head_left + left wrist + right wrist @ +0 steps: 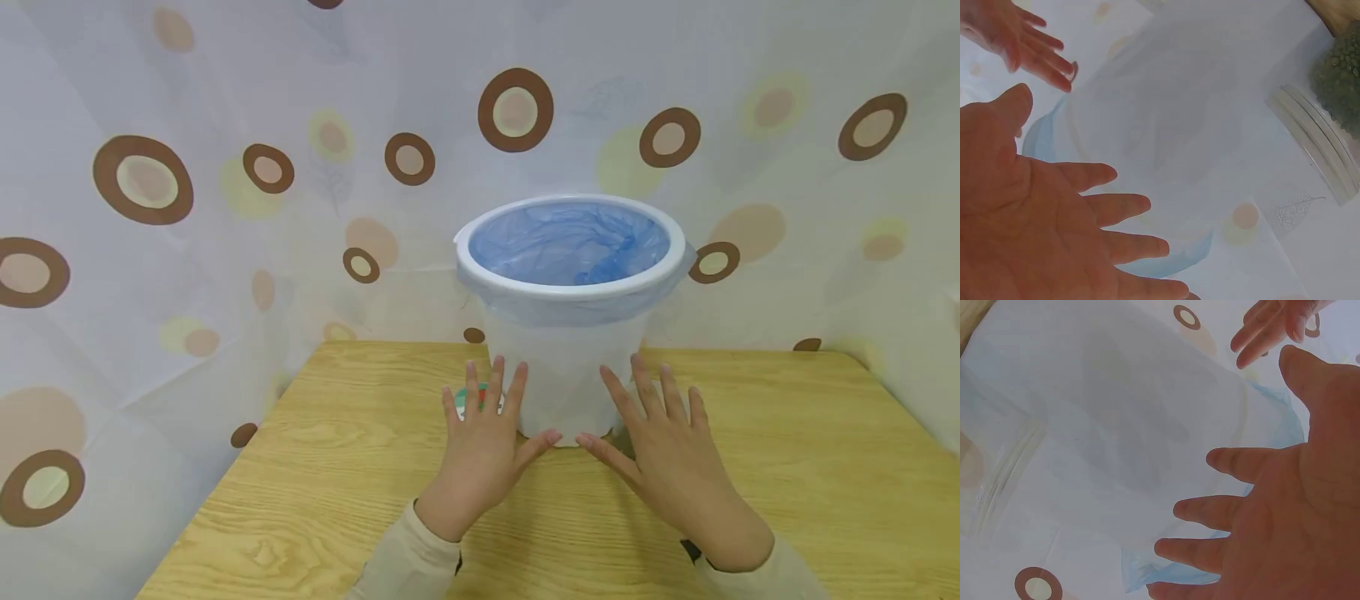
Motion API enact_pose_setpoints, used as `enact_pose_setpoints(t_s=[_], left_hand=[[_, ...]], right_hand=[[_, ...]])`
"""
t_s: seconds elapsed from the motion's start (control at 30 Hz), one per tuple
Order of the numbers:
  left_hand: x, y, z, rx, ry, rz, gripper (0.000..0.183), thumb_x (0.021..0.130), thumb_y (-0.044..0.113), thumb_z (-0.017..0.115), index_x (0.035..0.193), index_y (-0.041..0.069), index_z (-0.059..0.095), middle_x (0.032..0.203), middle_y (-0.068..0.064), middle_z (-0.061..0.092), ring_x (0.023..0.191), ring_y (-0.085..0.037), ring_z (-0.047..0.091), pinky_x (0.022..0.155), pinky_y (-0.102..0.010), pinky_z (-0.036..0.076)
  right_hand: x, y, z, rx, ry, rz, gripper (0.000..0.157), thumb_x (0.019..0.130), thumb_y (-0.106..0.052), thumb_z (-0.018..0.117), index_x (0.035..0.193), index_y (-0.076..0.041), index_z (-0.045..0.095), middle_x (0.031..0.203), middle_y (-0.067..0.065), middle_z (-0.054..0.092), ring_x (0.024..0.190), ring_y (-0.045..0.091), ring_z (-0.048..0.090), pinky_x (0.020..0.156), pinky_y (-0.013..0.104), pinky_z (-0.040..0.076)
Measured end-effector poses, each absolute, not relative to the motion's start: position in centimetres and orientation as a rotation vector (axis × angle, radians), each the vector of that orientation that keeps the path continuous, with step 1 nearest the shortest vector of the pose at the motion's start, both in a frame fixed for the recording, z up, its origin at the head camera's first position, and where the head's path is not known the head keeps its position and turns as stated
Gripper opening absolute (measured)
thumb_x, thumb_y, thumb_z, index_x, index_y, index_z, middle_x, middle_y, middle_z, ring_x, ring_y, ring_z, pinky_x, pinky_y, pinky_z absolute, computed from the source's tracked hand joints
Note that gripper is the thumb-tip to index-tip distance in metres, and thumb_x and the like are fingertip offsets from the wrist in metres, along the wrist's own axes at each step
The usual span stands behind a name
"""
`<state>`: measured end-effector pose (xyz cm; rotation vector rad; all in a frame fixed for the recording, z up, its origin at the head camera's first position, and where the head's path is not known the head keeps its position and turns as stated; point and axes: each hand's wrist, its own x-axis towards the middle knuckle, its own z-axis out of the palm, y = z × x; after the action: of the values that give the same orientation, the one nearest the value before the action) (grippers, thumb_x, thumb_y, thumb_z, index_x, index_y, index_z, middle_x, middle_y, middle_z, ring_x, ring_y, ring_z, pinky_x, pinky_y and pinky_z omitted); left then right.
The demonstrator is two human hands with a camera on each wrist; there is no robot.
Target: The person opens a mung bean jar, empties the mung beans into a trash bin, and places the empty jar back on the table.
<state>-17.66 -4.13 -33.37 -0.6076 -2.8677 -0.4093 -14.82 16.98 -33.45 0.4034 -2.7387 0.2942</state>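
Facing the bin (566, 375) — left hand (482, 446), right hand (667, 450) — splayed wide.

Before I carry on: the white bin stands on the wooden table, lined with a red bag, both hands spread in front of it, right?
Not quite: the bag is blue, not red, as the head view shows. The white bin stands on the wooden table, left hand and right hand spread in front.

The right hand (1285, 494), fingers spread, is by a white bin (1116, 431) with a blue bag (1286, 411). The left hand (1277, 326) and a clear jar (1011, 465) are near.
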Motion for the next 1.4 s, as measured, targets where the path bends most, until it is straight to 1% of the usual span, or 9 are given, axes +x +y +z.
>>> enact_pose_setpoints(t_s=[0.17, 0.33, 0.5, 0.7, 0.9, 1.03, 1.17, 1.3, 1.4], left_hand=[[-17.8, -4.3, -33.5, -0.589, -2.864, -0.413, 0.085, 0.092, 0.064, 0.04, 0.155, 0.015, 0.012, 0.159, -0.016, 0.009, 0.143, -0.044, -0.003, 0.107, -0.069, 0.006], [-17.9, -4.4, -33.5, -0.592, -2.853, -0.393, 0.088, 0.091, 0.064, 0.042, 0.155, 0.011, 0.012, 0.157, -0.02, 0.016, 0.142, -0.046, 0.005, 0.107, -0.069, 0.011], [-18.1, -4.7, -33.6, -0.601, -2.828, -0.401, 0.087, 0.092, 0.061, 0.045, 0.154, 0.007, 0.016, 0.154, -0.024, 0.022, 0.14, -0.049, 0.015, 0.107, -0.067, 0.017], [-18.2, -4.9, -33.8, -0.603, -2.806, -0.417, 0.087, 0.092, 0.059, 0.048, 0.153, 0.005, 0.017, 0.152, -0.026, 0.024, 0.138, -0.051, 0.019, 0.107, -0.065, 0.02], [-18.3, -5.2, -33.8, -0.615, -2.779, -0.419, 0.089, 0.088, 0.053, 0.061, 0.151, 0.004, 0.023, 0.15, -0.028, 0.027, 0.136, -0.053, 0.023, 0.106, -0.063, 0.025], [-18.6, -5.4, -34.0, -0.593, -2.76, -0.392, 0.092, 0.082, 0.05, 0.07, 0.149, 0.003, 0.028, 0.146, -0.028, 0.033, 0.134, -0.052, 0.029, 0.106, -0.06, 0.029], [-18.9, -5.5, -34.1, -0.567, -2.742, -0.396, 0.093, 0.077, 0.047, 0.076, 0.146, 0.001, 0.033, 0.141, -0.03, 0.039, 0.13, -0.052, 0.034, 0.105, -0.057, 0.033], [-19.3, -5.6, -34.2, -0.527, -2.755, -0.456, 0.093, 0.074, 0.041, 0.081, 0.144, -0.001, 0.036, 0.139, -0.03, 0.04, 0.129, -0.052, 0.035, 0.105, -0.056, 0.033], [-19.5, -5.7, -34.3, -0.507, -2.765, -0.483, 0.091, 0.072, 0.037, 0.084, 0.14, -0.003, 0.039, 0.138, -0.03, 0.041, 0.129, -0.051, 0.036, 0.105, -0.056, 0.033]], right_hand=[[-14.8, 17.0, -33.5, 0.405, -2.738, 0.306, 0.08, 0.091, -0.058, 0.053, 0.152, -0.013, 0.028, 0.155, 0.026, 0.018, 0.136, 0.055, 0.019, 0.101, 0.073, 0.017], [-14.8, 17.0, -33.5, 0.405, -2.737, 0.317, 0.081, 0.092, -0.058, 0.052, 0.152, -0.011, 0.027, 0.154, 0.027, 0.019, 0.136, 0.055, 0.02, 0.101, 0.073, 0.018], [-14.9, 17.1, -33.4, 0.409, -2.727, 0.316, 0.082, 0.092, -0.057, 0.052, 0.151, -0.005, 0.028, 0.153, 0.029, 0.021, 0.135, 0.055, 0.022, 0.101, 0.072, 0.02], [-15.0, 17.1, -33.5, 0.413, -2.713, 0.276, 0.083, 0.093, -0.055, 0.052, 0.149, 0.001, 0.029, 0.152, 0.029, 0.024, 0.133, 0.054, 0.026, 0.101, 0.07, 0.024], [-15.0, 17.1, -33.5, 0.42, -2.704, 0.269, 0.082, 0.093, -0.053, 0.053, 0.146, 0.005, 0.032, 0.151, 0.03, 0.025, 0.133, 0.053, 0.027, 0.102, 0.068, 0.026], [-15.0, 17.1, -33.6, 0.425, -2.692, 0.272, 0.08, 0.093, -0.052, 0.054, 0.144, 0.006, 0.035, 0.15, 0.03, 0.027, 0.132, 0.053, 0.029, 0.102, 0.067, 0.026], [-14.9, 17.1, -33.7, 0.431, -2.686, 0.287, 0.079, 0.094, -0.052, 0.053, 0.143, 0.008, 0.036, 0.149, 0.031, 0.029, 0.131, 0.053, 0.031, 0.102, 0.067, 0.027], [-14.9, 17.2, -33.6, 0.435, -2.686, 0.31, 0.077, 0.094, -0.05, 0.054, 0.14, 0.009, 0.039, 0.148, 0.031, 0.03, 0.13, 0.053, 0.032, 0.102, 0.067, 0.027], [-14.9, 17.2, -33.6, 0.451, -2.668, 0.311, 0.072, 0.094, -0.048, 0.055, 0.136, 0.009, 0.045, 0.145, 0.031, 0.035, 0.127, 0.051, 0.037, 0.101, 0.065, 0.029]])
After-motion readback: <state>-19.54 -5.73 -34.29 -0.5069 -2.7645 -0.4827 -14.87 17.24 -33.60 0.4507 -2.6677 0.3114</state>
